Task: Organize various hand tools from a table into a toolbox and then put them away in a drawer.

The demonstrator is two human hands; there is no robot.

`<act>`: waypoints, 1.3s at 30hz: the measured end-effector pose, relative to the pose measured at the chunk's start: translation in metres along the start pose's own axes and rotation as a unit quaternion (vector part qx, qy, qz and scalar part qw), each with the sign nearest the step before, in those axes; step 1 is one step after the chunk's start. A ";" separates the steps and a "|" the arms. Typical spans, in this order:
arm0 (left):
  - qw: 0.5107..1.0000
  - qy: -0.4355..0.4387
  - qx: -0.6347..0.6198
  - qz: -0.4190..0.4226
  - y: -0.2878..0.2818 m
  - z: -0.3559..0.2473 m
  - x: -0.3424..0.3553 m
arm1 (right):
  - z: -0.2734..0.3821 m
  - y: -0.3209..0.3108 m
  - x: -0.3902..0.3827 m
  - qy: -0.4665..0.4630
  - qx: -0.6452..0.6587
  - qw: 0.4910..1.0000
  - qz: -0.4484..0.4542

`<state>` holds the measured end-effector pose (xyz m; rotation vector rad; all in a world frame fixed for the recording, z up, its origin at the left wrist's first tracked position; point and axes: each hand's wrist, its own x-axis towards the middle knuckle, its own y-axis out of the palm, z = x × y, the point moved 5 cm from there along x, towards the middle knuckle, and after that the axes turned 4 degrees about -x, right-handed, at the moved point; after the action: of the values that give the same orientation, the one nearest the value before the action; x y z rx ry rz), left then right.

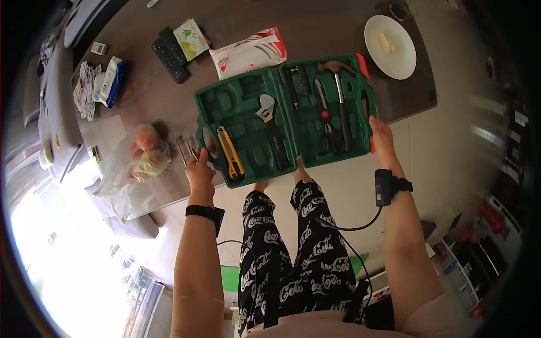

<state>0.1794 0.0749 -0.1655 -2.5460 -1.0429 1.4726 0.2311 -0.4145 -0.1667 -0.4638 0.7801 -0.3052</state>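
Dark brown desk [332, 28] meets pale floor [352, 194] under the near side of an open green tool case [287, 121], which reaches past the desk edge; whether it rests there or is held up, I cannot tell. The left hand [200, 170] grasps its left side by the handle opening, and the right hand [382, 137] grips the opposite side near a red latch [372, 145]. The main danger, I judge, is tipping: if either hand slackens or the two lift unevenly, the overhanging side could dip and spill tools toward the person's feet. The adjustable wrench [273, 132] seems likeliest to slide, since it lies slanting across its half; the yellow utility knife [230, 152] could follow. Across the hinge, the hammer [345, 124] looks heavy enough to pull that half down, and the scissors [325, 121] might shift if jolted. Pushing the case away could shove the white packet [248, 53] just beyond it, while a snagged cable [352, 228] from the right wrist device [384, 187] might jerk that hand.
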 end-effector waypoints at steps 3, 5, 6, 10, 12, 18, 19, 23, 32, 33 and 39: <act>1.000 -0.029 -0.011 0.002 0.006 0.001 -0.004 | -0.014 0.002 0.003 -0.012 -0.006 1.000 -0.016; 0.999 -0.032 -0.010 0.014 0.007 0.002 -0.006 | -0.027 -0.006 0.001 -0.032 -0.022 0.998 -0.057; 0.999 -0.038 -0.012 0.016 0.001 0.002 -0.004 | -0.026 -0.001 -0.006 -0.053 -0.030 0.997 -0.049; 0.996 0.004 0.056 0.066 -0.015 0.002 -0.009 | -0.034 -0.023 -0.044 -0.097 -0.047 0.991 -0.075; 0.981 0.093 0.148 0.088 -0.016 -0.005 -0.024 | -0.068 -0.045 -0.072 -0.073 -0.030 0.994 -0.076; 0.759 0.329 0.524 0.203 -0.051 -0.002 -0.076 | -0.278 -0.087 -0.230 0.104 0.146 0.983 -0.033; 0.714 0.348 0.558 0.240 -0.048 0.008 -0.090 | -0.345 -0.109 -0.269 0.104 0.071 0.992 -0.002; 0.585 0.399 0.627 0.325 -0.085 0.064 -0.117 | -0.500 -0.110 -0.482 0.301 0.156 0.939 -0.055; 0.444 0.412 0.723 0.331 -0.111 0.150 -0.174 | -0.532 0.003 -0.679 0.517 0.409 0.750 -0.048; 0.457 0.402 0.715 0.342 -0.100 0.160 -0.178 | -0.559 0.006 -0.689 0.497 0.430 0.753 -0.039; 0.279 0.429 0.728 0.457 0.015 0.238 -0.324 | -0.609 -0.065 -0.724 0.437 0.581 0.648 -0.227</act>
<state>-0.1047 -0.1881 -0.0553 -1.3758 1.5028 0.0711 -0.7092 -0.3347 -0.0753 0.8432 1.1942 -1.4764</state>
